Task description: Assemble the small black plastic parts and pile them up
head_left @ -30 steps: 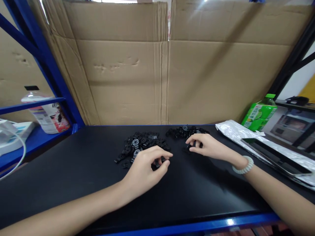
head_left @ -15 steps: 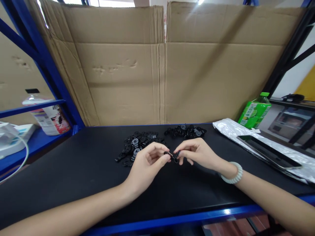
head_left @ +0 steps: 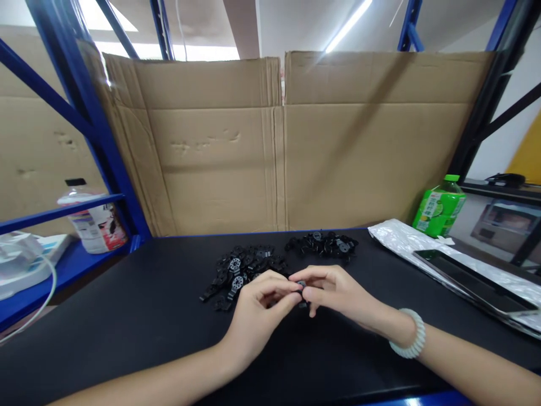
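Note:
My left hand (head_left: 266, 307) and my right hand (head_left: 333, 290) meet at the fingertips above the black table. Between them is a small black plastic part (head_left: 301, 283) with a round grey face, mostly covered by the fingers. Both hands pinch it, thumb against fingers. Behind my left hand lies a loose pile of black parts (head_left: 236, 282), several with round spoked faces and short strap-like ends, like toy watches. A second pile of small black parts (head_left: 323, 243) lies farther back, beyond my right hand.
A phone (head_left: 473, 280) rests on a silvery bubble bag (head_left: 406, 245) at the right, with a green bottle (head_left: 439, 208) behind. On the left shelf stand another bottle (head_left: 95, 223) and a white power strip (head_left: 34, 265). A cardboard wall (head_left: 220, 169) closes off the back.
The hands have come together, and the two black pieces held apart before now meet between the fingertips. The camera view has tilted upward.

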Available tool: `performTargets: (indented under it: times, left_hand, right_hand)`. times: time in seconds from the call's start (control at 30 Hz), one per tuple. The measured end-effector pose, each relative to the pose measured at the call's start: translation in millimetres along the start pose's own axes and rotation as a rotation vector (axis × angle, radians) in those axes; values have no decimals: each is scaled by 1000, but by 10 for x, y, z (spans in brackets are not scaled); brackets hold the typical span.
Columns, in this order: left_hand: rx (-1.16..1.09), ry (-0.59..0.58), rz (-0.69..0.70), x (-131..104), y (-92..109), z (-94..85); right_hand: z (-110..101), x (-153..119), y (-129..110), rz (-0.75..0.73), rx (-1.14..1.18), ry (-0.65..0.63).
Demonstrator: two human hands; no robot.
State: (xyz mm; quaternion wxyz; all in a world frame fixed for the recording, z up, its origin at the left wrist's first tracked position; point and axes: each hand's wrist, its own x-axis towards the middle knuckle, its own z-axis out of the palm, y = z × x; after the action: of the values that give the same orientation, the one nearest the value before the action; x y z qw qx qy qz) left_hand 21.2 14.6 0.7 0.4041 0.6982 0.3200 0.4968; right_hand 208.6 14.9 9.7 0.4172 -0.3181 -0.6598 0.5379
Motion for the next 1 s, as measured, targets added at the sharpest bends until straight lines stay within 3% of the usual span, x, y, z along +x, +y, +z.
performTargets:
  times: [0.13, 0.27, 0.37, 0.43, 0.63, 1.0]
  left_hand:
    - [-50, -21, -82, -25, -4, 49]
    - [-128, 36, -204, -18, 28, 40]
    - [-127, -23, -268, -2, 56, 31]
    - [-115, -72, -274, 4, 82, 30]
    - [-83, -58, -257, -7, 134, 18]
    - [-107, -57, -240, 16, 127, 9]
  right_hand:
    - [29, 17, 33, -84, -98, 34]
    - [15, 7, 39, -109, -107, 137]
    - [13, -8, 23, -125, -108, 152]
    - [18, -11, 17, -141, -96, 142]
    - [41, -9, 36, -121, -13, 100]
    - [126, -54, 25, -198, -100, 221]
